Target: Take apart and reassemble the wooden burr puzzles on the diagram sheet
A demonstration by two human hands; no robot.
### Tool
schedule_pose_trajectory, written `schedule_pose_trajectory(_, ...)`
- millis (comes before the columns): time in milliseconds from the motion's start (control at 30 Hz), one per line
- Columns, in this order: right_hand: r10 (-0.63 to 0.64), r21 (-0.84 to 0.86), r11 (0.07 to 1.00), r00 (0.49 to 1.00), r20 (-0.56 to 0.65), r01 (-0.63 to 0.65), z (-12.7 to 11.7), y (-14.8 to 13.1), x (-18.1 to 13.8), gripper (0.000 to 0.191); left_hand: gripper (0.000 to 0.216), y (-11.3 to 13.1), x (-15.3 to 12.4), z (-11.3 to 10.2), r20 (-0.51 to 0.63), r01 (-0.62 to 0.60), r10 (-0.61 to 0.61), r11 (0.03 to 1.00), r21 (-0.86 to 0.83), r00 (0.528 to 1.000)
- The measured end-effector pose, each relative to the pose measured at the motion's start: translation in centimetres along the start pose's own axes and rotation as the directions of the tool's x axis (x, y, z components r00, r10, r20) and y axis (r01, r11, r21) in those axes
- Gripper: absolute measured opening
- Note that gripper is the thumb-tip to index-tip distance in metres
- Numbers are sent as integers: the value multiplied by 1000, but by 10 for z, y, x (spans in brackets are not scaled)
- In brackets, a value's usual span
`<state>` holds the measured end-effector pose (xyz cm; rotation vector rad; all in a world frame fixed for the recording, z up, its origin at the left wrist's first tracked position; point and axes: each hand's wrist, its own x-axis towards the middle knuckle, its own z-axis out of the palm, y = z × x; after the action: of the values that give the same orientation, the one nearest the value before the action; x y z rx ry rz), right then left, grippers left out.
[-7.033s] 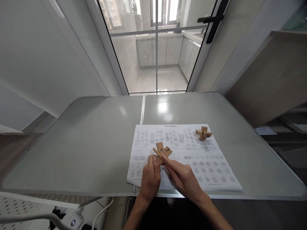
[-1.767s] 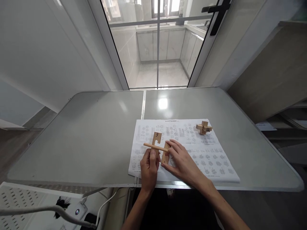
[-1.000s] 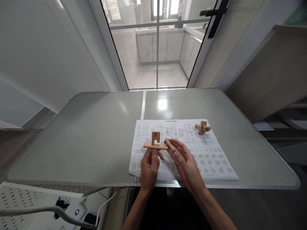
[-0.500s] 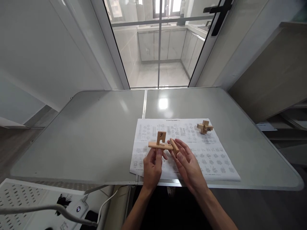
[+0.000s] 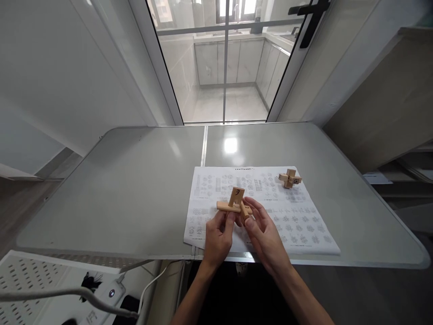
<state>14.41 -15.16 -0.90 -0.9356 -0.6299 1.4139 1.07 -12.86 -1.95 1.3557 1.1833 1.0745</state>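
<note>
Over the printed sheet (image 5: 216, 180), my left hand (image 5: 218, 234) is closed on two crossed wooden puzzle pieces: a long flat bar (image 5: 223, 206) lying sideways and a notched piece (image 5: 237, 195) standing up through it with a dark mark on its face. My right hand (image 5: 265, 230) pinches a third wooden puzzle piece (image 5: 244, 211), tilted, by its near end. This third piece lies across the right part of the bar, close beside the notched piece. Fingers hide the lower parts, so I cannot tell how the pieces interlock.
An assembled wooden burr puzzle (image 5: 290, 179) sits on the sheet's far right corner. The grey folding table (image 5: 118, 189) has a metal seam. At lower left stand a white perforated rack (image 5: 30, 280) and a thick cable (image 5: 67, 295). A glass door (image 5: 223, 67) lies beyond.
The third piece has slid left along the bar, up to the notched piece. My left hand has shifted slightly right with the crossed pieces, and the notched piece now leans right.
</note>
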Motion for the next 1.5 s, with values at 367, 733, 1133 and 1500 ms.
schedule_pose_trajectory(367, 45, -61, 997, 999, 4, -45, -4, -5, -1, 60, 35, -2, 0, -3, 283, -129, 59, 963, 237, 957)
schedule_pose_trajectory(733, 64, -40, 997, 993, -95, -68, -12, -11, -4, 66, 27, 13, 3, -6, 421, -159, 71, 971, 178, 904)
schedule_pose_trajectory(1133, -1, -50, 999, 990, -139, -6, -8, -16, -10, 56, 31, 17, -2, -3, 401, -161, 69, 967, 198, 913)
schedule_pose_trajectory(1500, -434, -534, 815, 848, -304, 225, -87, -57, 8, 69, 37, 17, -3, -2, 389, -107, 5, 964, 242, 921)
